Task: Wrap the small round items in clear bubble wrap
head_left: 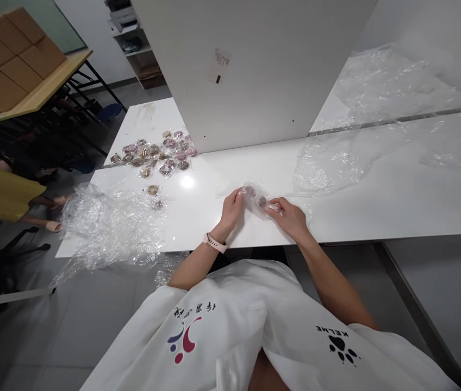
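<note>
A clear plastic bag with small round dark pieces inside lies between my hands, just over the white table. My left hand pinches its left edge; a pale pink watch band circles that wrist. With bent fingers, my right hand grips the bag's right side near a round brown piece. What the pieces are is too small to make out. Farther left on the table sits a cluster of small wrapped round pieces, brown and pinkish. Two more pieces lie apart from it, one of them tan.
Crumpled clear plastic film heaps over the table's left end and hangs off its front edge. More film spreads to the right. A white upright panel stands behind my hands. Another person's hand is at the far left, near cardboard boxes.
</note>
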`<move>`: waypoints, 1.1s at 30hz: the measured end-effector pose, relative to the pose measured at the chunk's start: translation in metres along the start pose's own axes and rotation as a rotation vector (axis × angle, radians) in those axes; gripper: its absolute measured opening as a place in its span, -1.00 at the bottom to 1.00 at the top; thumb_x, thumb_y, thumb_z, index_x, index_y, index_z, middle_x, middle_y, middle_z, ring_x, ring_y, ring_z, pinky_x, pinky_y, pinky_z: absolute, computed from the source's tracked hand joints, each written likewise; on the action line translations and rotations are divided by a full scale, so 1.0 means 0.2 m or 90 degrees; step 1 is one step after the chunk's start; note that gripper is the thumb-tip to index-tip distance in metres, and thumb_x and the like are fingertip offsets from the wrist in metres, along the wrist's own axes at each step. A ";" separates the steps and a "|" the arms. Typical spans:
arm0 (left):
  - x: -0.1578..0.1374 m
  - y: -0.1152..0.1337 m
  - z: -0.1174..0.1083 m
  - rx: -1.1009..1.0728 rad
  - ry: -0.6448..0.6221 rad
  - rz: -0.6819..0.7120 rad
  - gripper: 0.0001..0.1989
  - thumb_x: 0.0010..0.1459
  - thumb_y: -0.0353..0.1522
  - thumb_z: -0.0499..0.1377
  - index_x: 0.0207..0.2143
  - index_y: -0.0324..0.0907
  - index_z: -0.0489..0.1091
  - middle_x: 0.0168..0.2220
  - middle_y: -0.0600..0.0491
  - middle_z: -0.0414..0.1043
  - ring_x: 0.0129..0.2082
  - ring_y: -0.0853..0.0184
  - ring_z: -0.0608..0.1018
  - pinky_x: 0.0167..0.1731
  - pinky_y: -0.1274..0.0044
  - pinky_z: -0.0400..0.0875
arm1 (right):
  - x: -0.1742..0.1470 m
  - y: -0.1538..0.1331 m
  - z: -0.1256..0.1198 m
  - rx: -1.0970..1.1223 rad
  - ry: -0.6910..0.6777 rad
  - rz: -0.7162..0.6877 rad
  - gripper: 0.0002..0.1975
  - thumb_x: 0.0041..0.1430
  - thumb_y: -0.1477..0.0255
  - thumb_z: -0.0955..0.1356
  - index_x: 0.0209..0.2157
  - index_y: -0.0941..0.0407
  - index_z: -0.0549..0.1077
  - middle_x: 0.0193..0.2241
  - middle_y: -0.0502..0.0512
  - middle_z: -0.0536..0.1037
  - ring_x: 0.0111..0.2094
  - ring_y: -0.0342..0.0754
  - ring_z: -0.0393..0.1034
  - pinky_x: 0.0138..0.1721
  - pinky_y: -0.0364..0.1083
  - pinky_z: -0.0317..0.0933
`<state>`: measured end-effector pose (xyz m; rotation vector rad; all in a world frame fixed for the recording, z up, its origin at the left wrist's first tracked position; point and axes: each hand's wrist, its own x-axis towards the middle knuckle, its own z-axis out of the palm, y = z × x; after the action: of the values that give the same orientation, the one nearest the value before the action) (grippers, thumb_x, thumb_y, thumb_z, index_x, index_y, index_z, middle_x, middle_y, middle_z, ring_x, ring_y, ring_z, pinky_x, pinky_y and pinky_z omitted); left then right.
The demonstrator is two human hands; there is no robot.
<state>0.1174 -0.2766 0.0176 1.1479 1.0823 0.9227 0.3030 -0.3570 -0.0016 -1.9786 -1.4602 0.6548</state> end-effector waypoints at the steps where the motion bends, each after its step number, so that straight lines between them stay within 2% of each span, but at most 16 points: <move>1: -0.02 0.02 0.02 -0.104 -0.030 -0.050 -0.73 0.22 -0.27 0.19 -0.06 -0.15 0.49 0.03 -0.08 0.52 0.14 0.12 0.46 0.19 0.26 0.28 | -0.01 0.00 0.01 0.019 0.003 0.004 -0.63 0.15 0.06 0.35 -0.12 -0.01 0.48 -0.38 -0.03 0.51 -0.37 -0.06 0.40 -0.34 -0.12 0.10; 4: -0.10 0.06 0.04 -0.327 -0.145 -0.175 -0.67 0.18 -0.21 0.23 -0.05 -0.17 0.48 -0.11 -0.06 0.56 -0.09 0.20 0.57 0.00 0.34 0.42 | -0.01 0.00 0.03 0.054 0.017 0.016 -0.63 0.12 0.08 0.38 -0.12 -0.01 0.46 -0.40 -0.06 0.51 -0.38 -0.07 0.40 -0.35 -0.12 0.12; 7: -0.15 0.06 0.04 -0.365 -0.171 -0.179 -0.64 0.13 -0.26 0.31 -0.04 -0.19 0.47 -0.09 -0.05 0.56 -0.12 0.24 0.57 -0.01 0.38 0.41 | 0.00 -0.02 0.05 0.042 0.012 0.006 -0.67 0.13 0.12 0.39 -0.14 0.00 0.46 -0.43 -0.07 0.50 -0.40 -0.06 0.39 -0.36 -0.11 0.13; 9: -0.14 0.04 0.03 -0.338 -0.132 -0.155 -0.63 0.04 -0.32 0.39 -0.09 -0.21 0.48 -0.12 -0.04 0.56 -0.15 0.27 0.57 -0.01 0.40 0.40 | -0.02 -0.05 0.06 0.010 0.047 -0.044 -0.70 0.17 0.14 0.37 -0.15 0.02 0.47 -0.41 -0.02 0.51 -0.35 -0.02 0.39 -0.32 -0.07 0.16; 13: -0.10 0.05 0.00 -0.392 -0.001 -0.071 -0.67 -0.02 -0.25 0.45 -0.25 -0.18 0.46 -0.24 0.05 0.56 -0.18 0.32 0.57 -0.04 0.46 0.41 | -0.13 -0.14 0.07 -0.033 0.261 -0.161 -0.70 0.30 0.19 0.31 -0.11 0.09 0.51 -0.17 0.23 0.54 -0.08 0.13 0.35 -0.06 0.09 0.19; 14: -0.09 0.06 -0.01 -0.395 0.022 -0.031 -0.66 -0.02 -0.22 0.45 -0.25 -0.16 0.46 -0.23 0.07 0.56 -0.17 0.33 0.57 -0.04 0.47 0.41 | -0.17 -0.16 0.07 0.000 0.277 -0.157 -0.67 0.32 0.18 0.29 -0.09 0.10 0.51 -0.15 0.26 0.53 -0.06 0.14 0.35 -0.03 0.11 0.19; 15: -0.10 0.08 -0.01 -0.384 0.036 0.009 -0.64 -0.02 -0.20 0.45 -0.24 -0.14 0.45 -0.21 0.08 0.55 -0.14 0.34 0.56 -0.03 0.48 0.41 | -0.20 -0.17 0.07 0.062 0.255 -0.137 -0.64 0.33 0.16 0.28 -0.04 0.10 0.49 -0.13 0.26 0.53 -0.07 0.12 0.36 -0.03 0.12 0.23; 18: -0.16 0.13 -0.01 -0.304 0.022 0.085 -0.59 0.01 -0.13 0.41 -0.14 -0.09 0.45 -0.16 0.08 0.55 -0.11 0.34 0.55 -0.01 0.49 0.40 | -0.25 -0.19 0.07 0.370 0.073 -0.035 -0.46 0.32 0.01 0.23 0.19 0.00 0.33 0.03 0.20 0.49 -0.06 0.05 0.42 -0.08 0.07 0.37; 20: -0.22 0.12 0.01 -0.226 -0.038 0.080 -0.55 0.03 -0.08 0.39 -0.11 -0.11 0.46 -0.16 0.05 0.55 -0.14 0.33 0.55 -0.05 0.49 0.41 | -0.25 -0.20 0.03 0.561 -0.044 0.011 -0.37 0.32 -0.07 0.17 0.29 -0.08 0.20 0.16 0.15 0.41 0.06 0.04 0.41 -0.03 0.06 0.40; 22: -0.28 0.11 0.03 -0.153 -0.124 0.042 -0.54 0.03 -0.07 0.38 -0.12 -0.15 0.47 -0.23 0.03 0.55 -0.22 0.33 0.55 -0.15 0.50 0.44 | -0.24 -0.24 -0.01 0.645 -0.115 0.008 -0.34 0.31 -0.08 0.18 0.33 -0.10 0.14 0.21 0.11 0.37 0.15 0.04 0.36 0.06 0.06 0.37; 24: -0.30 0.09 0.04 -0.104 -0.193 0.005 -0.53 0.02 -0.08 0.39 -0.13 -0.18 0.47 -0.29 0.03 0.54 -0.30 0.35 0.54 -0.24 0.51 0.44 | -0.24 -0.27 -0.06 0.612 -0.148 -0.015 -0.29 0.26 -0.03 0.29 0.35 -0.09 0.13 0.20 0.09 0.39 0.18 0.06 0.33 0.13 0.08 0.33; 26: -0.30 0.09 0.03 -0.054 -0.228 -0.003 -0.54 0.04 -0.09 0.38 -0.13 -0.20 0.46 -0.32 0.03 0.53 -0.36 0.37 0.52 -0.31 0.53 0.44 | -0.26 -0.29 -0.10 0.497 -0.169 -0.019 -0.31 0.19 0.05 0.39 0.29 -0.04 0.26 0.09 0.09 0.49 0.12 0.10 0.40 0.09 0.09 0.35; 28: -0.28 0.10 0.01 0.048 -0.252 0.009 -0.56 0.07 -0.11 0.36 -0.10 -0.18 0.45 -0.27 0.02 0.53 -0.36 0.37 0.52 -0.35 0.54 0.44 | -0.27 -0.28 -0.13 0.373 -0.191 -0.009 -0.46 0.18 0.07 0.39 0.11 0.05 0.46 -0.12 0.09 0.60 -0.04 0.13 0.49 -0.03 0.09 0.42; 30: -0.26 0.09 -0.03 0.198 -0.253 0.039 -0.59 0.14 -0.13 0.30 -0.02 -0.13 0.44 -0.15 -0.02 0.52 -0.29 0.32 0.54 -0.36 0.52 0.47 | -0.24 -0.21 -0.19 0.329 -0.196 0.004 -0.55 0.19 0.06 0.38 -0.06 0.10 0.56 -0.25 0.10 0.62 -0.17 0.12 0.53 -0.15 0.07 0.45; 32: -0.27 0.07 -0.08 0.353 -0.197 0.104 -0.61 0.22 -0.17 0.22 0.07 -0.06 0.39 -0.01 -0.05 0.48 -0.13 0.23 0.55 -0.25 0.43 0.52 | -0.14 -0.09 -0.29 0.371 -0.111 0.041 -0.55 0.17 0.05 0.38 -0.10 0.11 0.56 -0.23 0.12 0.62 -0.23 0.08 0.54 -0.21 0.04 0.45; 33: -0.28 0.05 -0.12 0.422 -0.150 0.148 -0.62 0.26 -0.20 0.18 0.11 -0.04 0.36 0.05 -0.06 0.45 -0.04 0.19 0.53 -0.16 0.37 0.53 | -0.06 -0.01 -0.35 0.397 -0.024 0.069 -0.53 0.17 0.04 0.38 -0.08 0.11 0.54 -0.20 0.15 0.61 -0.24 0.06 0.54 -0.24 0.02 0.46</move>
<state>0.0812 -0.3231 0.0349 1.9096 1.1032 0.5843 0.3460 -0.3797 0.0506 -1.5597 -1.0028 1.0502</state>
